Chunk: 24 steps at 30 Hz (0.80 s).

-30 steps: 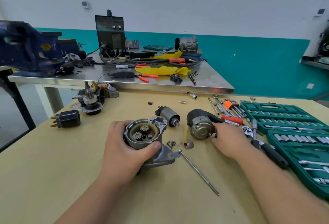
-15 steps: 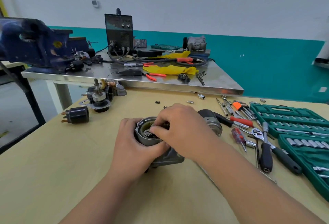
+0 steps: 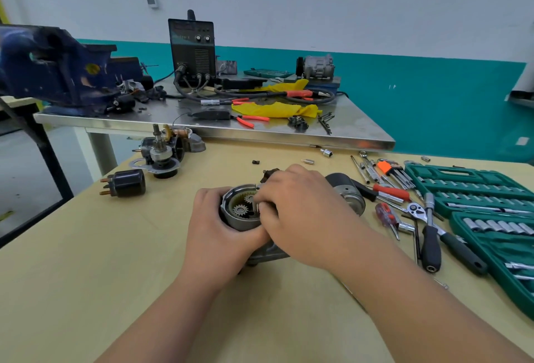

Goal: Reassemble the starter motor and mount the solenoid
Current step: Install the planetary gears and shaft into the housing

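Observation:
The grey starter housing (image 3: 234,220) sits on the wooden table, its open end showing small planetary gears (image 3: 240,210). My left hand (image 3: 219,237) grips the housing from the left and front. Over the cavity's right side, my right hand (image 3: 302,214) curls its fingertips and pinches what looks like a small metal part at the gears; most of that part is hidden. The cylindrical motor body (image 3: 348,192) lies just behind my right hand. A dark piece, probably the solenoid (image 3: 270,172), peeks out above my right knuckles.
A black cap with copper studs (image 3: 127,183) and a part-stripped assembly (image 3: 161,154) lie far left. Right of my hands are a red screwdriver (image 3: 385,215), a ratchet (image 3: 432,247) and a green socket set (image 3: 476,189). A steel bench (image 3: 202,129) stands behind.
My right hand left the motor body and came over the housing's open end, where it now works at the gears. My left hand kept its grip on the housing.

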Each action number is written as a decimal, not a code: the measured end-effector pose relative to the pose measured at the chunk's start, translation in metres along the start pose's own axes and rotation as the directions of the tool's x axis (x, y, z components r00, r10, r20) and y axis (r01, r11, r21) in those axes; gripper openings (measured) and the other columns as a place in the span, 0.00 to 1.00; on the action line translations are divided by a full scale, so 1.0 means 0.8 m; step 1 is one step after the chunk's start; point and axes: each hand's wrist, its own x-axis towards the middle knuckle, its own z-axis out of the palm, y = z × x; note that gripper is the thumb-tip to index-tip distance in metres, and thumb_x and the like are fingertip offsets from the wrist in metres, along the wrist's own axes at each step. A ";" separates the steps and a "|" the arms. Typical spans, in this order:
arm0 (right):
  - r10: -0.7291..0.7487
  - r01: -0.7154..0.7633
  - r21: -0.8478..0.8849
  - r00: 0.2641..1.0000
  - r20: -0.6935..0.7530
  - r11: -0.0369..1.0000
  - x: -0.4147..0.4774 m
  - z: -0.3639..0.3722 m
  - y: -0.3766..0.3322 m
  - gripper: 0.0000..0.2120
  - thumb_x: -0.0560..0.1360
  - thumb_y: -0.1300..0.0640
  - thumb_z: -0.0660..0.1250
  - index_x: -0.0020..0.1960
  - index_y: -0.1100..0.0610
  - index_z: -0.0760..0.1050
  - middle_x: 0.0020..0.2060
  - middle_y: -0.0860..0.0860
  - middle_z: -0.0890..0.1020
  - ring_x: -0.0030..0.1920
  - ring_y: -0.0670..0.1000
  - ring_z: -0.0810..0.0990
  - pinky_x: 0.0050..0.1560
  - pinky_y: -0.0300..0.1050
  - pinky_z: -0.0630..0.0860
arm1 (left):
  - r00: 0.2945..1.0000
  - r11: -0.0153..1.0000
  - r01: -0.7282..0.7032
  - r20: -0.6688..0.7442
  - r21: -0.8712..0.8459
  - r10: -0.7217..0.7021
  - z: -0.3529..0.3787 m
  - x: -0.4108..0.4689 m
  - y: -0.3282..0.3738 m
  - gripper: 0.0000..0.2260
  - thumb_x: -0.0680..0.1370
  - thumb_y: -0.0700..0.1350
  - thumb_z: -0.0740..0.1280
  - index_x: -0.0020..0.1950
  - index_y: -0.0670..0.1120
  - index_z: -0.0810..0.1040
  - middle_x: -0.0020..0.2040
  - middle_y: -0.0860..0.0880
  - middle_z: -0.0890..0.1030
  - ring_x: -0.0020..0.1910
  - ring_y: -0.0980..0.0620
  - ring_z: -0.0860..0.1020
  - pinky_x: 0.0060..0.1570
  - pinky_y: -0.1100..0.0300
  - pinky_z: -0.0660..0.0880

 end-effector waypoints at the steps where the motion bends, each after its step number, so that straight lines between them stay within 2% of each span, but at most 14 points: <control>1: -0.001 0.001 0.005 1.000 -0.005 1.000 -0.001 0.000 -0.001 0.15 0.79 0.51 0.53 0.57 0.49 0.78 0.52 0.47 0.78 0.53 0.50 0.69 0.55 0.47 0.65 | 1.000 1.000 0.002 0.000 0.000 -0.002 0.000 0.000 0.000 0.25 0.52 0.61 0.72 0.47 0.59 0.73 0.48 0.57 0.74 0.46 0.64 0.76 0.41 0.76 0.70; 8: -0.061 0.062 -0.075 0.998 0.008 0.995 -0.011 -0.005 -0.006 0.17 0.78 0.51 0.53 0.57 0.49 0.78 0.53 0.47 0.77 0.54 0.52 0.68 0.59 0.49 0.61 | 1.000 1.000 0.008 -0.007 0.017 -0.008 0.000 0.000 -0.003 0.24 0.52 0.60 0.70 0.47 0.58 0.73 0.47 0.56 0.74 0.45 0.64 0.76 0.41 0.76 0.69; 12: -0.059 0.058 -0.060 0.998 -0.010 0.996 -0.016 -0.002 0.001 0.16 0.76 0.53 0.55 0.58 0.47 0.77 0.53 0.45 0.77 0.55 0.50 0.68 0.60 0.47 0.59 | 0.999 0.999 -0.029 -0.023 0.043 0.030 0.001 0.001 -0.005 0.23 0.53 0.62 0.71 0.46 0.61 0.73 0.46 0.56 0.74 0.45 0.65 0.76 0.42 0.76 0.69; 15: -0.090 0.090 0.018 0.996 -0.009 0.996 -0.017 0.001 0.008 0.17 0.77 0.55 0.56 0.61 0.46 0.77 0.55 0.43 0.78 0.56 0.49 0.68 0.62 0.44 0.57 | 0.999 0.997 -0.041 -0.026 0.062 0.043 -0.001 0.006 -0.008 0.22 0.53 0.62 0.71 0.45 0.62 0.72 0.46 0.55 0.75 0.46 0.66 0.75 0.43 0.77 0.68; 17: -0.134 0.134 0.078 0.991 -0.014 0.988 -0.011 0.003 0.015 0.18 0.77 0.57 0.56 0.62 0.47 0.77 0.59 0.44 0.78 0.58 0.49 0.69 0.65 0.46 0.59 | 0.999 0.998 -0.032 -0.032 0.062 0.034 -0.005 0.012 -0.008 0.22 0.53 0.63 0.71 0.45 0.62 0.72 0.46 0.55 0.75 0.45 0.68 0.75 0.42 0.78 0.67; 18: -0.147 0.155 0.152 0.987 -0.064 0.976 -0.006 0.004 0.021 0.19 0.75 0.59 0.56 0.62 0.48 0.77 0.59 0.44 0.78 0.58 0.48 0.69 0.65 0.44 0.61 | 0.998 0.999 -0.009 -0.060 0.045 0.011 -0.008 0.016 -0.007 0.22 0.53 0.63 0.71 0.45 0.62 0.72 0.46 0.56 0.76 0.44 0.69 0.75 0.41 0.78 0.68; 19: -0.113 0.152 0.264 0.981 -0.157 0.952 -0.002 0.003 0.029 0.21 0.73 0.60 0.56 0.60 0.49 0.78 0.58 0.43 0.78 0.58 0.44 0.71 0.63 0.37 0.63 | 0.994 1.000 0.030 -0.109 0.005 -0.029 -0.013 0.021 -0.007 0.24 0.53 0.64 0.71 0.46 0.61 0.72 0.47 0.56 0.77 0.43 0.69 0.76 0.39 0.77 0.69; 21: 0.124 0.056 0.514 0.943 -0.309 0.856 0.004 0.005 0.053 0.20 0.71 0.62 0.56 0.54 0.46 0.80 0.50 0.37 0.78 0.50 0.35 0.73 0.51 0.25 0.67 | 0.961 0.988 0.115 -0.240 -0.103 -0.137 -0.029 0.034 -0.010 0.29 0.54 0.65 0.71 0.52 0.56 0.74 0.50 0.55 0.78 0.45 0.64 0.79 0.43 0.68 0.76; 23: 0.332 -0.119 0.623 0.913 -0.238 0.773 0.005 0.019 0.078 0.17 0.74 0.61 0.58 0.47 0.41 0.78 0.44 0.36 0.79 0.37 0.33 0.75 0.34 0.27 0.69 | 0.916 0.976 0.168 -0.344 -0.141 -0.207 -0.050 0.046 -0.017 0.33 0.56 0.65 0.72 0.57 0.52 0.74 0.52 0.51 0.79 0.48 0.54 0.81 0.49 0.52 0.81; 24: 0.379 -0.229 0.584 0.913 -0.148 0.779 0.004 0.031 0.087 0.16 0.75 0.61 0.59 0.45 0.41 0.78 0.43 0.38 0.80 0.33 0.35 0.75 0.30 0.28 0.69 | 0.901 0.975 0.190 -0.375 -0.114 -0.219 -0.058 0.050 -0.021 0.33 0.57 0.65 0.72 0.57 0.52 0.74 0.54 0.49 0.79 0.49 0.51 0.80 0.51 0.47 0.80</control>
